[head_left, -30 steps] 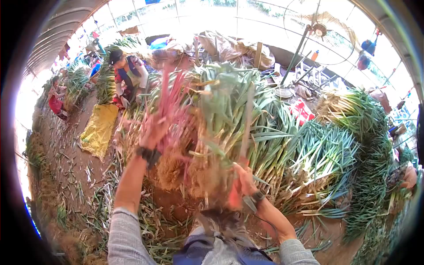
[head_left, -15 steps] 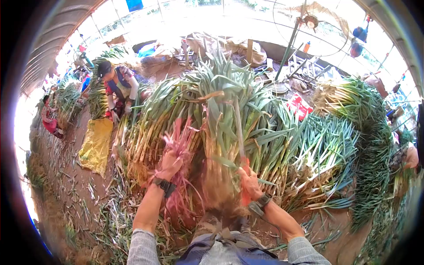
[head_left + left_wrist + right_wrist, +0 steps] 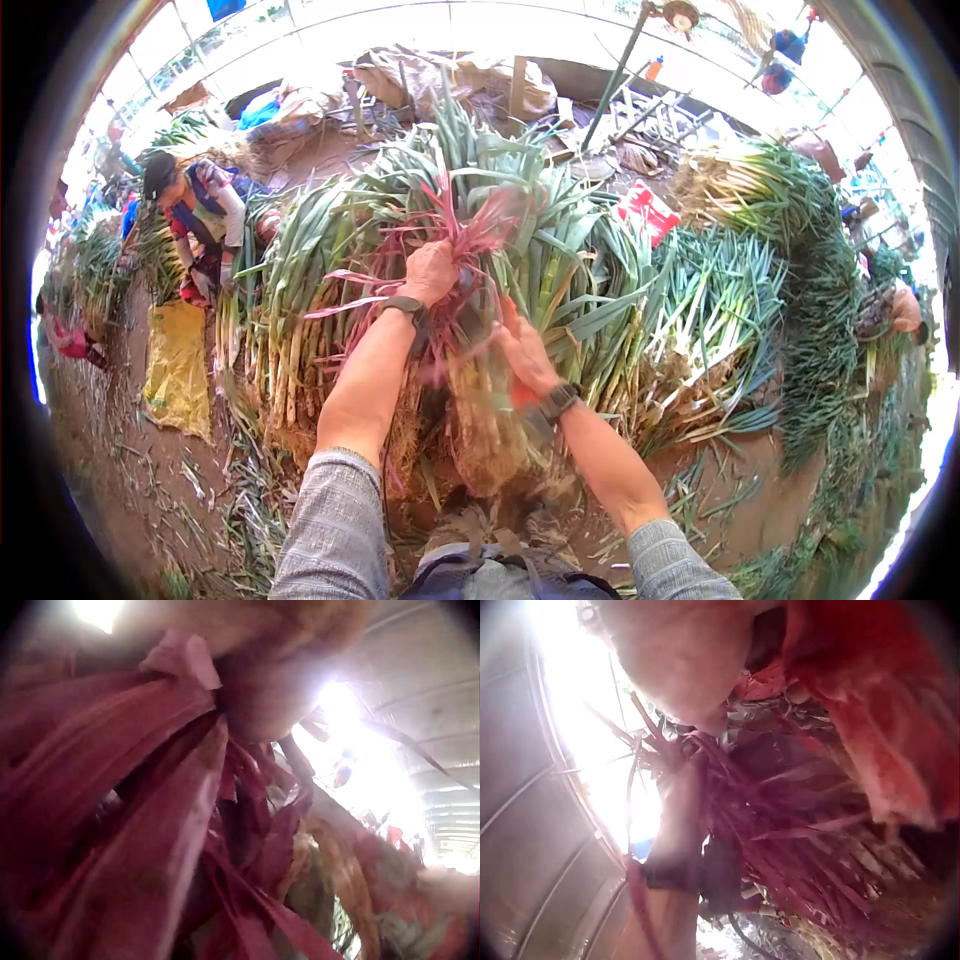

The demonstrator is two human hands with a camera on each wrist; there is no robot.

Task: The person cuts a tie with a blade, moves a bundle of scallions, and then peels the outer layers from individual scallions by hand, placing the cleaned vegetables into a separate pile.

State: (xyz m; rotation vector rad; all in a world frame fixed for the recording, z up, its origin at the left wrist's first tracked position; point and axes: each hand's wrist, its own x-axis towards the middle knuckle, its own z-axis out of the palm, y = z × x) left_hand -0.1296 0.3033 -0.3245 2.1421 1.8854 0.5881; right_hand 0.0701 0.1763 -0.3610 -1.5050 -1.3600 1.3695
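My left hand (image 3: 432,272) grips a bunch of pink plastic strips (image 3: 475,225), whose loose ends fan out over the leaves. In the left wrist view the strips (image 3: 150,817) spread out from under the hand. Close to its right, my right hand (image 3: 525,352) holds a red-wrapped handle (image 3: 522,392); red cloth (image 3: 885,712) hangs beside this hand in the right wrist view. A bundle of large green onions (image 3: 485,420) stands upright before me, roots down, close to both hands. The strips partly cover its stems.
More green onions (image 3: 300,350) lean in a row to the left, with others piled (image 3: 710,330) at right. A yellow sack (image 3: 178,365) lies on the littered soil. Another person (image 3: 205,215) bends over onions at far left. A red-and-white bag (image 3: 648,212) lies behind the row.
My left hand dipped toward me with the pink strips, then moved up and right to the front of the onion bundle. The right hand moved slightly up and left, and the view swung right.
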